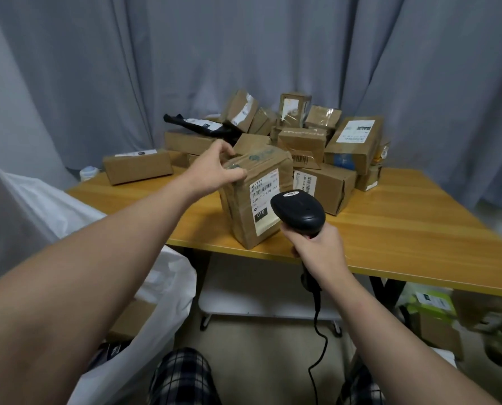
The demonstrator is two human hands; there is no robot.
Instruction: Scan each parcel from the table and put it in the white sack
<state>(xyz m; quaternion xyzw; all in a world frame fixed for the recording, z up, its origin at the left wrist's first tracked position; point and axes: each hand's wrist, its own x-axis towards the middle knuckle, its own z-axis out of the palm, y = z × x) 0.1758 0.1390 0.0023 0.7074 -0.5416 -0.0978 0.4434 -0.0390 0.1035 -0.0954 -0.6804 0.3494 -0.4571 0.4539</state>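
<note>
Head view. The left grip reaches forward, fingers and thumb curled over the top left corner of a brown taped cardboard parcel, which stands upright on the near part of the wooden bench. The parcel's white shipping label faces the camera. It carries a barcode, a printed line beginning "010 010", and a black block reading "010"; the smaller print is too fine to read.

The right grip is closed round the handle of a black handheld barcode scanner. The scanner's head is just in front of the label's right edge, and its black cable hangs toward the floor.

Behind the held parcel, a pile of cardboard parcels fills the far middle of the bench. The large box at far right bears a white label with "010" in a black block. A black poly mailer lies at far left of the pile, and a long flat box sits apart at the bench's left edge.

The white sack stands open at near left, beside the bench, with a brown box visible inside. A grey curtain hangs behind.
</note>
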